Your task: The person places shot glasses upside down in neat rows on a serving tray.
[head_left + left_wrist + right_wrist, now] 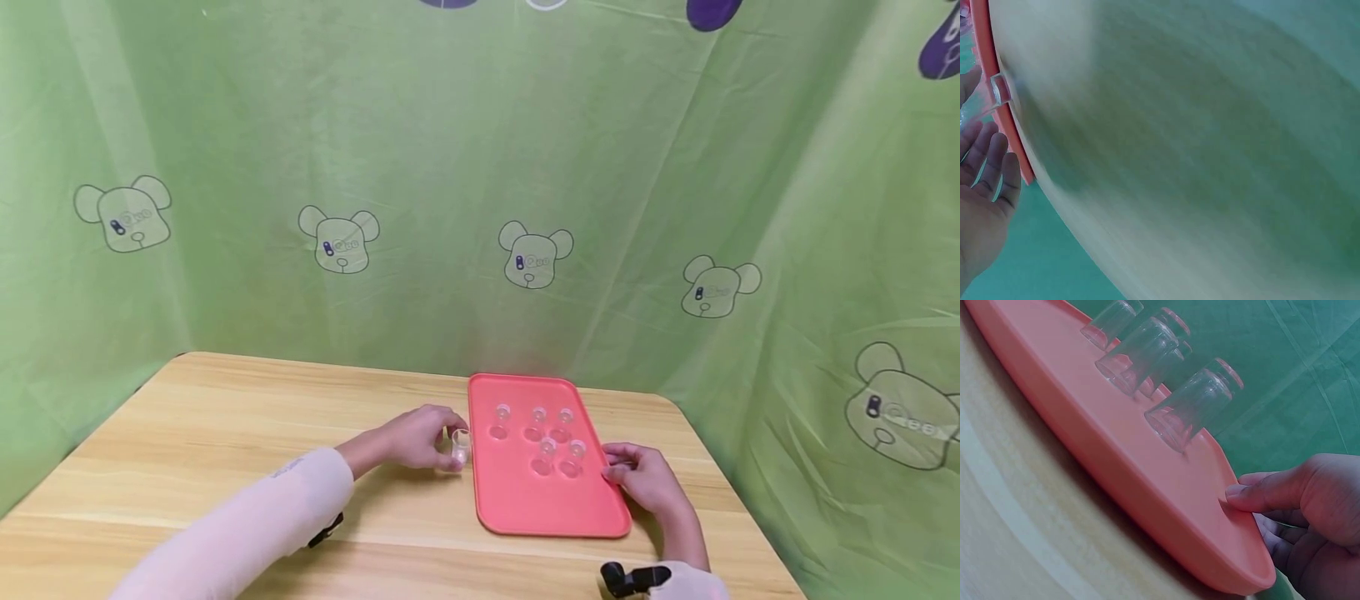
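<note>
My left hand (422, 437) holds a small clear glass (461, 447) between thumb and fingers, over the table just left of the red tray (525, 512). At the edge of the left wrist view, the held glass (1001, 89) shows partly in front of the tray's rim. Several similar clear glasses (1194, 406) stand on the tray, seemingly mouth down. My right hand (647, 479) grips the tray's right rim. In the right wrist view, its thumb (1254, 494) lies on the upper side while the other fingers are outside the edge, partly hidden.
Beneath the tray is a wood-grain table (247, 417) with rounded corners. A green curtain (435, 150) printed with bear heads hangs behind the table and along both sides. Black straps (633, 578) are on the wrists.
</note>
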`<action>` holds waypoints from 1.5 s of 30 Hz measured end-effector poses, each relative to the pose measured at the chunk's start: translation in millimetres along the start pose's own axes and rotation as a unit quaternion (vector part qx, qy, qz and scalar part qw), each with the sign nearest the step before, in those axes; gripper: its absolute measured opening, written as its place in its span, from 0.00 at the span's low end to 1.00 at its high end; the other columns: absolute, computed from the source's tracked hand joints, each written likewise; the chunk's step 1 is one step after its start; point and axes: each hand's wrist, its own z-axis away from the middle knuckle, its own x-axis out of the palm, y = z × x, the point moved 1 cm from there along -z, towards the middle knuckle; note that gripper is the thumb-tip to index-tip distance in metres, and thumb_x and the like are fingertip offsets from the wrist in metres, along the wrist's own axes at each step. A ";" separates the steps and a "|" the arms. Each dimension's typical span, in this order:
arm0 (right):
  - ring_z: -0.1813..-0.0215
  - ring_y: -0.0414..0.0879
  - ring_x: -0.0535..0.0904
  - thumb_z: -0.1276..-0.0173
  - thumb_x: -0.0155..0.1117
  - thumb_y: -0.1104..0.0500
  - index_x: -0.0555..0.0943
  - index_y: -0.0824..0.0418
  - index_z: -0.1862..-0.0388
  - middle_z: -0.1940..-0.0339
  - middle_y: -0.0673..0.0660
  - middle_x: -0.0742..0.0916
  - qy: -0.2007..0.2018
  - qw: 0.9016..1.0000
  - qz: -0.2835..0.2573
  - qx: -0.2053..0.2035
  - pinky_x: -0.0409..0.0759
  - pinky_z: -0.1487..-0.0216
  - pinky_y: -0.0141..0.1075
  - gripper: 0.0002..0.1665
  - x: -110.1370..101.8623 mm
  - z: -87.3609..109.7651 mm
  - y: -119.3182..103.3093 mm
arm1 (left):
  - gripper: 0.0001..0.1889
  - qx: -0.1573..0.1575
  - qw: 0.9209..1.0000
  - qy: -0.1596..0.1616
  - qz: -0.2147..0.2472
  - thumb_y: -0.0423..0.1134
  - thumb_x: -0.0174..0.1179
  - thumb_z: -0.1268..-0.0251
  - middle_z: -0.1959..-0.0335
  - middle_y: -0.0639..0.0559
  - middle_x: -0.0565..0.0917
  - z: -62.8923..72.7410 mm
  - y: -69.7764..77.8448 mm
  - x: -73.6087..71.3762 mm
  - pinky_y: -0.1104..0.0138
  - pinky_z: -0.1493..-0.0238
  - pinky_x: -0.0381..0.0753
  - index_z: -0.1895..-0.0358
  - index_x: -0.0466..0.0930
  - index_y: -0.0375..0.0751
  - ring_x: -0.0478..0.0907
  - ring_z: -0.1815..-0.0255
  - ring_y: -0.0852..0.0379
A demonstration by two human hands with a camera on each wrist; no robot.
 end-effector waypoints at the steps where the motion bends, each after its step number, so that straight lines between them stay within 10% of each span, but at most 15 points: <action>1: 0.54 0.50 0.82 0.33 0.64 0.72 0.77 0.76 0.38 0.51 0.65 0.86 0.000 1.000 0.000 0.000 0.82 0.58 0.32 0.24 0.1 0.1 -0.3 | 0.27 -0.002 1.000 0.000 0.002 0.49 0.76 0.44 0.59 0.61 0.80 -0.3 -0.8 0.4 0.71 0.62 0.77 0.42 0.83 0.42 0.78 0.63 0.58; 45: 0.55 0.51 0.82 0.33 0.64 0.72 0.78 0.75 0.38 0.52 0.65 0.86 0.005 1.000 -0.002 0.011 0.83 0.58 0.34 0.24 0.6 2.1 -1.3 | 0.13 -0.011 0.997 -0.037 0.060 0.40 0.79 0.47 0.74 0.61 0.79 -16.0 -9.4 11.5 0.73 0.66 0.76 0.66 0.82 0.46 0.72 0.71 0.67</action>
